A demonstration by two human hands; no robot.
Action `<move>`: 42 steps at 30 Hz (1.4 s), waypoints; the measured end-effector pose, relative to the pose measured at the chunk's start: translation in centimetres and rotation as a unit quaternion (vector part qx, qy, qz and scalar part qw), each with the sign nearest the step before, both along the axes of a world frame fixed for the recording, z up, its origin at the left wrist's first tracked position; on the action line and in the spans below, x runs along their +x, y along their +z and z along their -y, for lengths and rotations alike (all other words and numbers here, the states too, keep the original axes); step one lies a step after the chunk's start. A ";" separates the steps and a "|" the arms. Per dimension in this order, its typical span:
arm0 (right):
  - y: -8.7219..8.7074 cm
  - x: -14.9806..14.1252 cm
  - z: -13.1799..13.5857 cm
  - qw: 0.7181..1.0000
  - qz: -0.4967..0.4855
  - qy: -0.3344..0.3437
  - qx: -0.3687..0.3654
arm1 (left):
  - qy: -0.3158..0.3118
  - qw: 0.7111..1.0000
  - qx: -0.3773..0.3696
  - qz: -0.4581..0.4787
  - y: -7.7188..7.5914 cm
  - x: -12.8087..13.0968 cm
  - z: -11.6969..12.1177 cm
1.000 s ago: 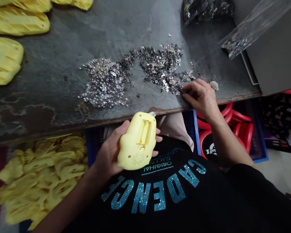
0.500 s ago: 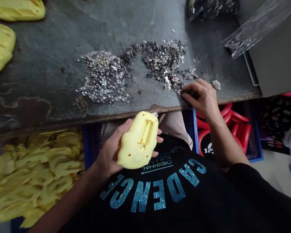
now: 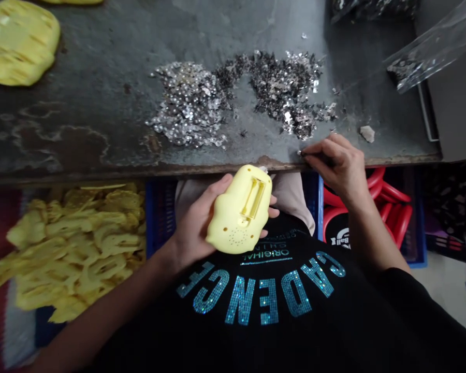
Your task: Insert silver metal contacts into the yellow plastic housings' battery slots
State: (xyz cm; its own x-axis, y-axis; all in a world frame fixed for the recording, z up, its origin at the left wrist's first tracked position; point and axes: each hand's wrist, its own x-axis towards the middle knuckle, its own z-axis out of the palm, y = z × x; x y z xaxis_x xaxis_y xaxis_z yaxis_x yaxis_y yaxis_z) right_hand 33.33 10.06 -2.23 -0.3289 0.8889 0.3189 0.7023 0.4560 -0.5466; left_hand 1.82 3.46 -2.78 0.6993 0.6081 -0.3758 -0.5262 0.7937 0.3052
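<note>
Casing [image 3: 236,212], long axis aslant toward table [image 3: 140,31], in curled left grip [image 3: 199,225], right grip [image 3: 342,161] pinching metal piece [image 3: 300,153].

Red rings [image 3: 403,228] in a blue crate [image 3: 419,263], a whitish lump [image 3: 367,133] on the tabletop [image 3: 140,36]

The yellow casing [image 3: 233,207] looks smooth, matt plastic, the metal pieces [image 3: 188,111] glossy (the tabletop [image 3: 116,41] dull, scuffed).
</note>
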 end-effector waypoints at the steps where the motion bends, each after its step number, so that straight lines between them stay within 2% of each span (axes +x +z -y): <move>1: 0.5 -0.6 0.4 1.000 -0.018 0.016 0.009 | 0.002 1.000 -0.004 -0.003 0.1 0.2 0.1; 6: 2.6 -4.0 2.2 0.988 -0.073 0.128 0.044 | -0.009 0.999 -0.020 -0.028 0.4 0.8 0.4; 10: 3.1 -5.2 2.4 0.985 -0.041 0.162 0.054 | -0.008 0.999 -0.019 -0.035 0.9 0.9 0.7; 17: 3.6 -5.3 2.4 0.971 0.012 0.217 0.101 | -0.003 0.999 -0.006 -0.040 1.7 1.1 1.2; 25: 3.6 -5.5 2.9 0.963 0.061 0.220 0.145 | -0.010 0.999 0.012 -0.048 1.2 1.0 1.2; 30: 3.2 -5.6 3.4 0.962 0.041 0.213 0.167 | -0.001 0.998 0.009 -0.054 1.0 1.0 1.2; 36: 2.7 -5.6 4.3 0.973 0.025 0.160 0.167 | -0.005 0.999 0.001 -0.046 0.8 0.9 1.2; 40: 2.1 -5.8 5.0 0.968 0.036 0.158 0.193 | -0.002 0.999 0.000 -0.043 0.9 0.9 1.1; 42: 2.2 -6.0 5.1 0.971 0.013 0.153 0.181 | -0.001 0.999 0.001 -0.045 1.0 1.0 1.1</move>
State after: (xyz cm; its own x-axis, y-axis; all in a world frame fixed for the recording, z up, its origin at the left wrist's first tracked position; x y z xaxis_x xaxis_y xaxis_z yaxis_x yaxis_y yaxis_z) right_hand 27.34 4.98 0.00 -0.5726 0.5788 0.5806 0.5143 0.8051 -0.2954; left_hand 2.80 2.37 -1.73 0.6644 0.6075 -0.4353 -0.4947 0.7941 0.3532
